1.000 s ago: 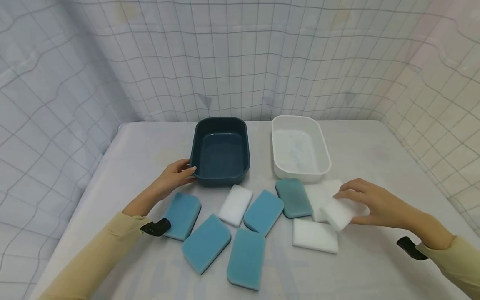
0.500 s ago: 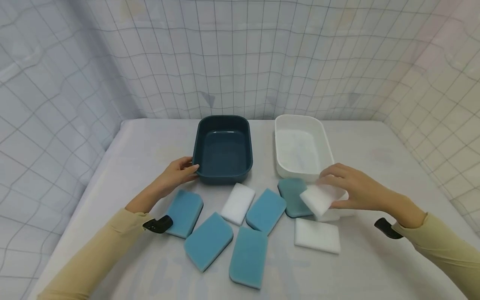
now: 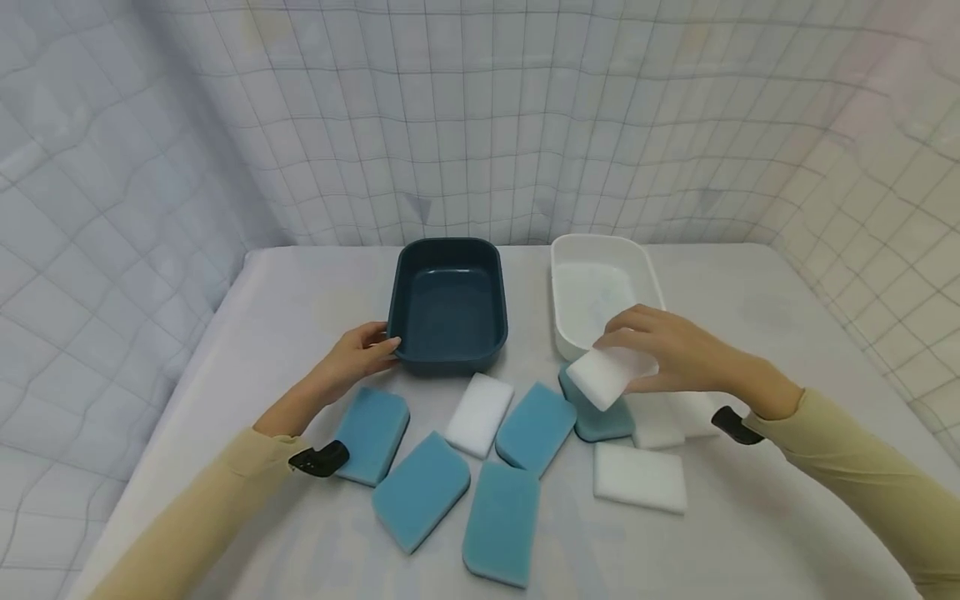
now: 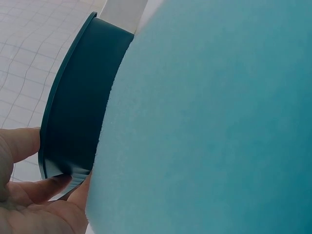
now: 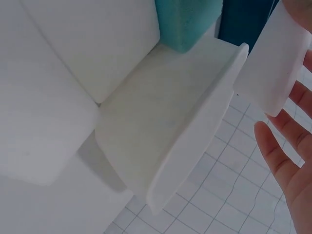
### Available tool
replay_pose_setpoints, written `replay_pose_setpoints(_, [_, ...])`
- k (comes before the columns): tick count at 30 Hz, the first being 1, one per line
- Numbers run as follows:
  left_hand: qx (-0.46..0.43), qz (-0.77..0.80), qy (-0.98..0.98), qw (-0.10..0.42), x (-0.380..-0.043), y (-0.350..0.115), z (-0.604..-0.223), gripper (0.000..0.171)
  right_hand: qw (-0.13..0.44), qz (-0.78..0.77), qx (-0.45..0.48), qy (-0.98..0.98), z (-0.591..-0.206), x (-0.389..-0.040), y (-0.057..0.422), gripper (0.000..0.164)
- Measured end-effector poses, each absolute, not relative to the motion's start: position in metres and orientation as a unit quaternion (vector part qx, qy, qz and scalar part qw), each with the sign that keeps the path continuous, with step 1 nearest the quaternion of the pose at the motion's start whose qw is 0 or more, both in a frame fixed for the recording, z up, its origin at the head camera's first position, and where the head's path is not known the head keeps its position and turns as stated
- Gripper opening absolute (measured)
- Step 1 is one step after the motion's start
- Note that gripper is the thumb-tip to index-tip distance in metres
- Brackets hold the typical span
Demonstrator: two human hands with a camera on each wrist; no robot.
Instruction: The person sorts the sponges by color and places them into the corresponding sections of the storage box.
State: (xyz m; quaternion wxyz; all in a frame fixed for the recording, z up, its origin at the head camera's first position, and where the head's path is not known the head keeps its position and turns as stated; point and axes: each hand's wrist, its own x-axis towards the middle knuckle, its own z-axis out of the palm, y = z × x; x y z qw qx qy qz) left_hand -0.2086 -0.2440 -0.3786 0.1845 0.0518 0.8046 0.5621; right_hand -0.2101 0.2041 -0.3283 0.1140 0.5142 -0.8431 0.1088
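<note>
My left hand [image 3: 360,360] grips the near left corner of a dark blue tub [image 3: 450,367], thumb at the rim and fingers along the outer wall. In my right hand [image 3: 667,350] a white sponge [image 3: 603,379] is pinched between thumb and fingers, tilted above a teal sponge [image 3: 596,423]. Behind that hand stands a white tub [image 3: 558,308], its near right corner hidden. The right wrist view shows the held sponge [image 5: 273,63] beyond the white tub's rim [image 5: 200,122]. Both tubs show bare floors.
Several blue sponges [image 3: 422,490] lie flat across the table's middle and left. Among them is a white sponge [image 3: 480,414]. More white sponges [image 3: 640,477] lie in front of the white tub. Gridded white cloth [image 3: 487,125] walls the back and sides.
My right hand has moved left with the white sponge, from over the white sponges to over the teal one by the white tub. My left hand keeps its grip on the dark tub.
</note>
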Motion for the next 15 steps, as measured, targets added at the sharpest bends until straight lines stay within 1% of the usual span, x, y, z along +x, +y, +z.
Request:
replay_pose_setpoints(6, [0.052, 0.558, 0.809, 0.18, -0.206, -0.247, -0.381, 0.061, 0.111, 0.107, 0.511, -0.846, -0.327, -0.219, 0.187, 0.052])
replay_pose_setpoints(11, [0.055, 0.559, 0.809, 0.172, -0.209, -0.246, -0.382, 0.061, 0.122, 0.12, 0.528, -0.832, -0.325, -0.231, 0.172, 0.051])
replay_pose_setpoints(15, [0.059, 0.56, 0.809, 0.17, -0.21, -0.246, -0.385, 0.06, 0.119, 0.127, 0.536, -0.826, -0.323, -0.24, 0.161, 0.051])
